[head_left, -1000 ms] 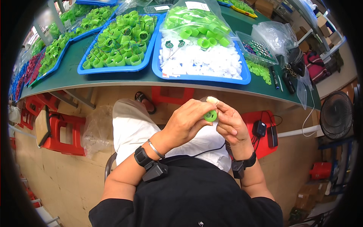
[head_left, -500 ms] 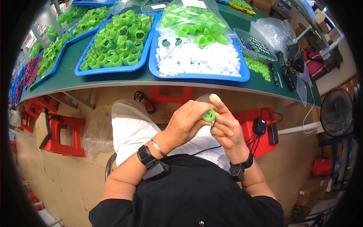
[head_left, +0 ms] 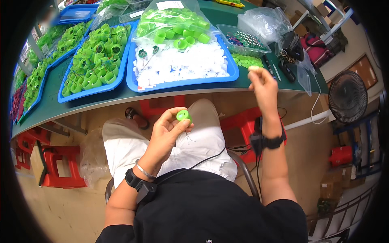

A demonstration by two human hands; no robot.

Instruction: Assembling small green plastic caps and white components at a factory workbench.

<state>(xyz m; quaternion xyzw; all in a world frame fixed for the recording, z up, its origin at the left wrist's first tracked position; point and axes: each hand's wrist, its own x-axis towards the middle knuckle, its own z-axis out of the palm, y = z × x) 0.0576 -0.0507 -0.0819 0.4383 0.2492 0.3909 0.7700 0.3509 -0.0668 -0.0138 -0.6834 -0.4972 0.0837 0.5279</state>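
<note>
My left hand (head_left: 166, 131) is closed around a short green plastic cylinder (head_left: 183, 115), held above my lap between thumb and fingers. Thin dark wires (head_left: 189, 137) hang below it. My right hand (head_left: 265, 87) is raised at the table's front edge, beside a heap of small flat light-green plastic pieces (head_left: 247, 60). Its fingers are bent together, and one fingertip wears a pale cover. Whatever lies between those fingertips, if anything, is too small to make out.
A blue tray (head_left: 186, 84) holds white parts under a bag of green cylinders (head_left: 172, 24). Another blue tray (head_left: 91, 92) carries wired green cylinders. A clear box (head_left: 243, 38) of small circuit boards, pens (head_left: 272, 67), a fan (head_left: 347, 97) and red stools (head_left: 60, 166) stand around.
My hands have parted. The right has let go of the green cylinder and moved up and right to the light-green pieces; the left has moved left, keeping the cylinder. The view has shifted.
</note>
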